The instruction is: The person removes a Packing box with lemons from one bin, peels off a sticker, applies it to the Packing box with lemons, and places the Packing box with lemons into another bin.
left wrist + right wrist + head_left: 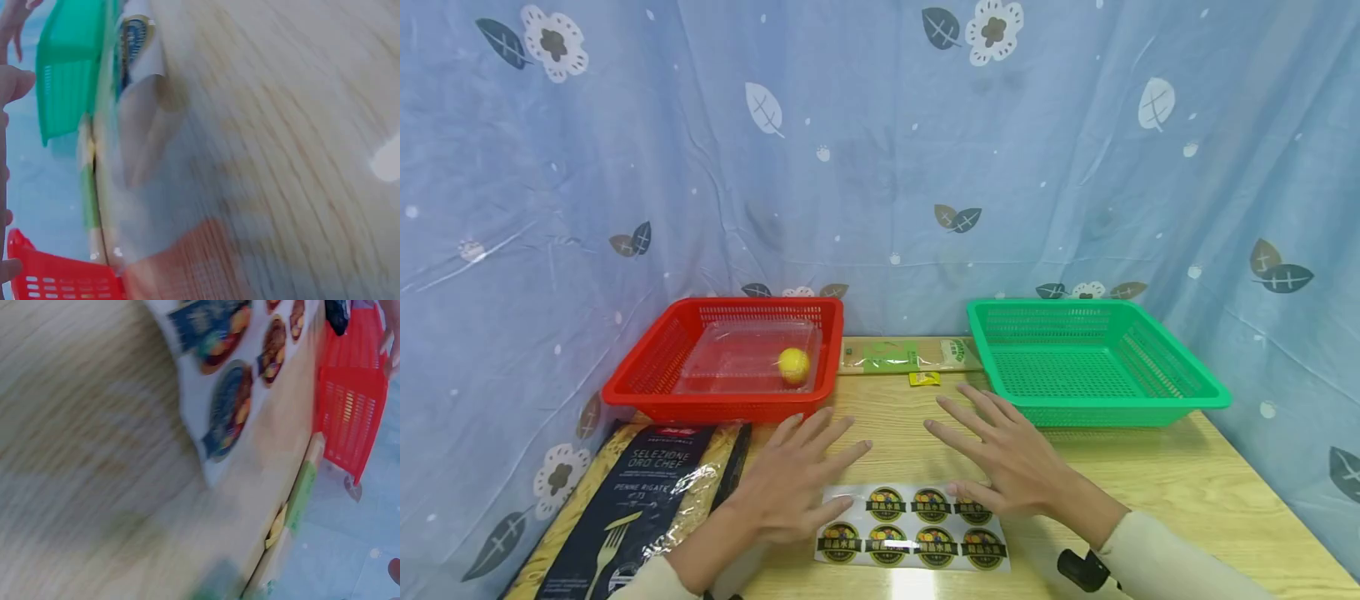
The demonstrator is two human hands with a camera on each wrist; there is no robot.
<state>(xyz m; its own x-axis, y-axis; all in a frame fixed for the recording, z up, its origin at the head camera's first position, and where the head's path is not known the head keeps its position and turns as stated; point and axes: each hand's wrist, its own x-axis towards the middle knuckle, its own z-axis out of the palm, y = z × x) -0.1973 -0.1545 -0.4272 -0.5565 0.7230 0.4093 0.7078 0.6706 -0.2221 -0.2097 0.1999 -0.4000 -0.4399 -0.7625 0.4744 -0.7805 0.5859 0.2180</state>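
Two hands hover low over the wooden table, both with fingers spread wide and straight, gripping nothing. Her or his left hand is over the left end of a sticker sheet, a white sheet with two rows of round dark-and-gold labels, lying flat near the front edge of the table; the right hand is over the sheet's upper right corner, thumb near the top row of labels. Whether either palm actually touches the sheet I cannot tell. Just left of the left hand lies a dark bag of penne pasta. Behind it stands a red basket holding a clear plastic box with a small yellow ball in it. Well to the right stands a green basket. Between the two baskets, at the back edge, lie a long green-labelled packet and a small yellow sachet. Both wrist views are blurred.
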